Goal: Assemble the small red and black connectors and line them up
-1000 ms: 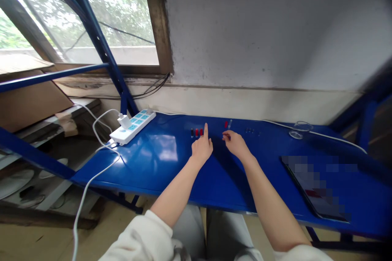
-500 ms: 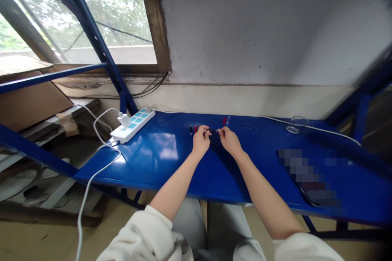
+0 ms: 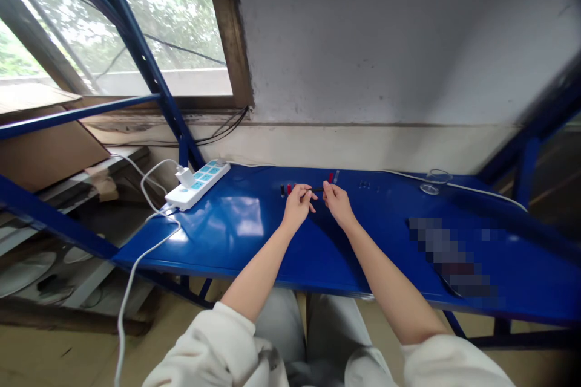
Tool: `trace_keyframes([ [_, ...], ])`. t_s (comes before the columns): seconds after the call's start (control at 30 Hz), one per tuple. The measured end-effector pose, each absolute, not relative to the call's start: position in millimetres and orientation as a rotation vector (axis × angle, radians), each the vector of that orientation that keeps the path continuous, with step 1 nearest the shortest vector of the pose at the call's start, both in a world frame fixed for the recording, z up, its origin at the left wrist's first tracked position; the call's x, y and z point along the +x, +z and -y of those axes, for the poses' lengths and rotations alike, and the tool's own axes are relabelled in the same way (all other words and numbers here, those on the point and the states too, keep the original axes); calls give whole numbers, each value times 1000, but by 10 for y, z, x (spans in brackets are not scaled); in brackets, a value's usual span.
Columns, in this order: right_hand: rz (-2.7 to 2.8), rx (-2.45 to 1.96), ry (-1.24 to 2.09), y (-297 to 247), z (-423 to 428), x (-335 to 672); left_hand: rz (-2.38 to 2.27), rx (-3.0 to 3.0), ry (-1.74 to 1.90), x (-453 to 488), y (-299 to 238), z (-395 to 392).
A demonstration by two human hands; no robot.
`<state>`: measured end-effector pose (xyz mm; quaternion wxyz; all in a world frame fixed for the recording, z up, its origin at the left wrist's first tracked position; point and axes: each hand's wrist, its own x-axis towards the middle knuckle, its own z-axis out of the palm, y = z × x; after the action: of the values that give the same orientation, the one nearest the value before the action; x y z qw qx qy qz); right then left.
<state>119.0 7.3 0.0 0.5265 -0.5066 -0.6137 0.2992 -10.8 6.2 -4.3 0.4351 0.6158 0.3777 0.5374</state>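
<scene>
A slim black tube (image 3: 316, 190) spans the gap between my two hands above the blue table (image 3: 227, 248). My left hand (image 3: 297, 205) pinches its left end, with the other fingers loosely spread. On the right end, the thumb and fingers of my right hand (image 3: 338, 204) are closed. Just left of my left hand stand a small black tube (image 3: 282, 190) and a red tube (image 3: 289, 189); another red bit is partly hidden behind the fingers. Beyond my right hand are a red piece (image 3: 331, 177) and a clear tube (image 3: 336, 177).
Several tiny clear pieces (image 3: 364, 184) lie right of my hands. Farther right are a clear round container (image 3: 430, 187) and a blurred-out dark object (image 3: 449, 260). A white power strip (image 3: 197, 184) with a plug and trailing cord sits at the left. A wall (image 3: 363, 60) rises behind.
My right hand has shifted its grip on the black tube, its fingertips now higher and covering the right end. My left fingers are a little more spread. The view has turned slightly.
</scene>
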Motion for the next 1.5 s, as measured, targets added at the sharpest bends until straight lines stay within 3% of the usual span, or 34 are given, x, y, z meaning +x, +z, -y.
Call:
trace_keyframes([
  [0.5,1565,-1295,518,96,23,1137,-1082,1456,1201,-101,-66,-71],
  [1.3,1229,-1176,695,54,-114,1278,-1101,1304,1322,-158,72,-33],
  [1.5,1506,-1154,790,38,-114,1279,-1062,1385,1273,-146,43,-35],
])
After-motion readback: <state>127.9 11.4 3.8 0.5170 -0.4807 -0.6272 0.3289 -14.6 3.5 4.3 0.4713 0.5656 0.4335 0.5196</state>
